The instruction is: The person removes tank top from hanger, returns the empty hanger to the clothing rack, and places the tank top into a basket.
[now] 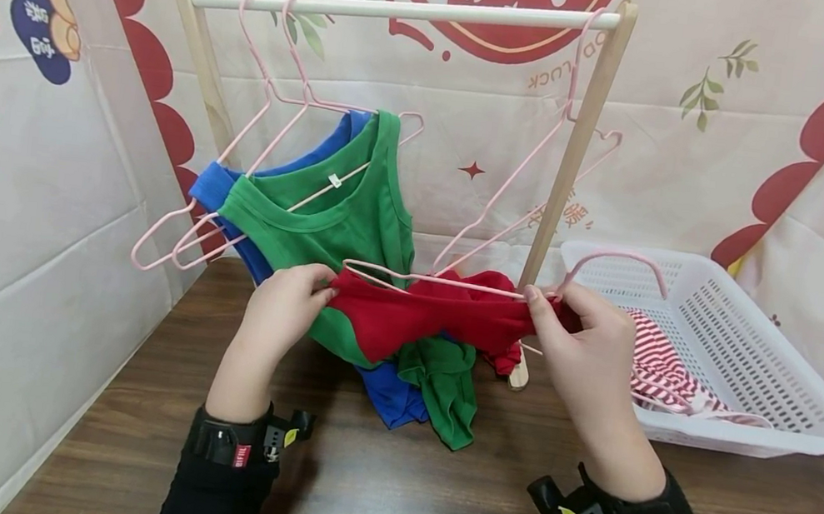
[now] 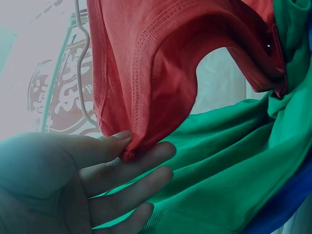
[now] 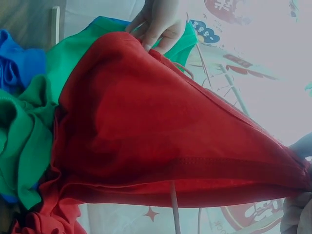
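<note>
Both hands hold a red tank top (image 1: 413, 320) stretched sideways in front of the green tank top (image 1: 387, 204). At its left end, the left hand (image 1: 286, 311) pinches a corner between thumb and index finger; the left wrist view shows its other fingers extended. The right hand (image 1: 591, 343) grips the bunched right end (image 3: 297, 170). A pink hanger (image 1: 454, 285) runs along the red tank top's upper edge, its curved part rising above the right hand. Lower folds of the red tank top hang behind, and the right hand's fingertips are partly hidden.
A rack with a white rail (image 1: 407, 12) and wooden posts (image 1: 577, 149) stands behind. The green tank top and a blue garment (image 1: 212, 186) hang from it, beside bare pink hangers (image 1: 493, 199). A white basket (image 1: 808, 366) at right holds a red-and-white striped garment (image 1: 661, 359).
</note>
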{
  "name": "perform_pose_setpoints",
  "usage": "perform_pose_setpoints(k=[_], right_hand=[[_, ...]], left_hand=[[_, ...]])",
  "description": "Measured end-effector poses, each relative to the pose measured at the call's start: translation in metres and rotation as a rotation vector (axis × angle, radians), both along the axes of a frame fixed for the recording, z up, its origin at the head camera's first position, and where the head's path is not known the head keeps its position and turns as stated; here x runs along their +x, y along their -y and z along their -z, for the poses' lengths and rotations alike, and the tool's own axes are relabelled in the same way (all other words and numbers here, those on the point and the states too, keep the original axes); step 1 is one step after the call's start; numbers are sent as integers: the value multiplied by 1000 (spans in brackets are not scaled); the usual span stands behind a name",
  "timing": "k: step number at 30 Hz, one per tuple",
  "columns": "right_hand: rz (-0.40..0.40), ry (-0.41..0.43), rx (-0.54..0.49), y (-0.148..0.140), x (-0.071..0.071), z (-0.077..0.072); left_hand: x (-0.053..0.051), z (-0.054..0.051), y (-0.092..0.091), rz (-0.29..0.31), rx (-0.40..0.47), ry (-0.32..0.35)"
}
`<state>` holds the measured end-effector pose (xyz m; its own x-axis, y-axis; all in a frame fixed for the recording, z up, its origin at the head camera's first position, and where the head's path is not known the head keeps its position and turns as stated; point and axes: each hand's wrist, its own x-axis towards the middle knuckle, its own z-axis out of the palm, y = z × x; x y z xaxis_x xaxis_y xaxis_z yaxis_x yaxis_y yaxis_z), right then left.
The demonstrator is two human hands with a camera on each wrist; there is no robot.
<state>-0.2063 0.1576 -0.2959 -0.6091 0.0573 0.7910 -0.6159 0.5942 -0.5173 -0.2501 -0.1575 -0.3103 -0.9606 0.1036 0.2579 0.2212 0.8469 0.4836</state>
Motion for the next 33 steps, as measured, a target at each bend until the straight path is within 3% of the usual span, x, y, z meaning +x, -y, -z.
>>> perform_pose_setpoints(k=[5, 10, 15, 21, 29, 33], right_hand=[[-14, -10, -11, 0, 0, 1], [-37, -27, -11, 1, 0, 1], [-48, -59, 20, 1, -2, 2], [-32, -87, 91, 1, -7, 5], [-27, -63, 158, -2, -14, 8], [-28, -41, 178, -2, -16, 8]], left_hand=[[-2, 2, -5, 18, -21, -3], [-5, 5, -10, 25, 23, 14], [-9, 8, -12, 1, 86, 52], [-10, 9, -12, -31, 88, 12], [-7, 6, -15, 127, 77, -70], [-4, 4, -17, 177, 51, -98]])
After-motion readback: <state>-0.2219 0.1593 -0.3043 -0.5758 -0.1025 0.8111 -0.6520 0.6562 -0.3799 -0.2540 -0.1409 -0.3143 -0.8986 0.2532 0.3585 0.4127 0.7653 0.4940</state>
